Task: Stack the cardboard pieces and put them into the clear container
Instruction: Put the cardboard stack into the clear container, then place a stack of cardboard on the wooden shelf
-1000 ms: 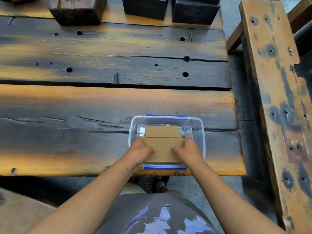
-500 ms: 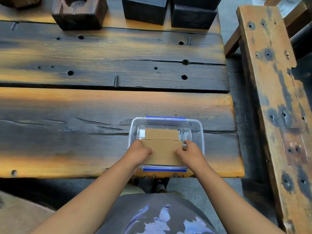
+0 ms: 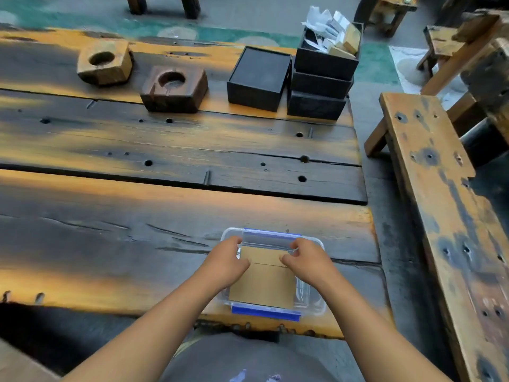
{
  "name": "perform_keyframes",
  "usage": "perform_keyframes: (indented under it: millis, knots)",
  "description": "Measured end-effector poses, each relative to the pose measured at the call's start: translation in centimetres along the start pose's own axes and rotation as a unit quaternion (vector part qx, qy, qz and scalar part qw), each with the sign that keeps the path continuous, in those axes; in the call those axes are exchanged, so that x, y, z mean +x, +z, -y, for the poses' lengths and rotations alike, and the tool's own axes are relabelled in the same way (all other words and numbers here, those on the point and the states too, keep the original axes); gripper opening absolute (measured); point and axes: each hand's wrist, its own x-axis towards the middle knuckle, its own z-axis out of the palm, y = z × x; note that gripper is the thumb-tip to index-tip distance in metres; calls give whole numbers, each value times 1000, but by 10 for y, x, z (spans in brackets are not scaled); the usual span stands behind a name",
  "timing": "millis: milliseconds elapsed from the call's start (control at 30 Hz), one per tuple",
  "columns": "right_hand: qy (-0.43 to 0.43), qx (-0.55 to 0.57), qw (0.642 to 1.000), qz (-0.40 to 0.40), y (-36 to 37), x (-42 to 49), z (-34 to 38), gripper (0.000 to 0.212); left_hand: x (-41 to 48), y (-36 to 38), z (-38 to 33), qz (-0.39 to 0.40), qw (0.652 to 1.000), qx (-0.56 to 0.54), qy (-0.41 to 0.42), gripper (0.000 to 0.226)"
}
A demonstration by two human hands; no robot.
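A clear container [image 3: 314,302] with blue clips stands at the near edge of the wooden table [image 3: 165,216]. Brown cardboard pieces lie inside it: a larger one [image 3: 263,286] toward me and a smaller one [image 3: 260,255] behind it, partly hidden by my hands. My left hand [image 3: 226,261] and my right hand [image 3: 306,261] are over the far half of the container. Their thumbs and curled fingers pinch the left and right edges of the rear cardboard piece.
Two wooden blocks with round hollows [image 3: 104,63] [image 3: 174,89] sit at the back of the table. Beside them are a black box [image 3: 257,78] and stacked black boxes [image 3: 321,84] holding papers. A wooden bench [image 3: 440,216] runs along the right.
Both hands have slid from the near cardboard's sides toward the far end of the container. The view has tilted up, showing more of the table's back.
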Motion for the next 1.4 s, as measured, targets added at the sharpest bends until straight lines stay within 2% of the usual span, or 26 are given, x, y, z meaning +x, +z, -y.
perform_keyframes:
  millis: [167, 367, 567, 733, 900, 1033, 1167, 1200, 1267, 1400]
  knots:
    - [-91, -46, 995, 16, 7, 2, 42, 31, -24, -24, 12, -72, 997, -14, -25, 44]
    - [-207, -124, 962, 126, 68, -12, 123, 31, -73, -55, 88, -134, 980, -78, -124, 46]
    - [-335, -243, 888, 202, 163, -51, 206, 41, -140, -79, 196, -227, 938, -144, -217, 31]
    - [-405, -317, 817, 260, 257, -111, 265, 33, -209, -82, 293, -305, 868, -251, -300, 28]
    - [-508, -380, 701, 325, 349, -188, 311, 35, -292, -65, 369, -365, 783, -325, -385, 29]
    - [-580, -430, 584, 370, 416, -255, 330, 41, -359, -32, 399, -412, 705, -350, -459, 24]
    - [-616, -464, 480, 419, 464, -311, 322, 43, -407, 12, 404, -452, 601, -400, -524, 25]
    - [-628, -472, 444, 430, 475, -327, 316, 42, -420, 25, 399, -464, 566, -415, -540, 24]
    - [-645, -475, 401, 443, 488, -350, 309, 36, -435, 41, 390, -486, 521, -435, -551, 22]
    - [-700, -464, 258, 477, 503, -410, 277, 18, -468, 78, 347, -520, 399, -448, -608, 21]
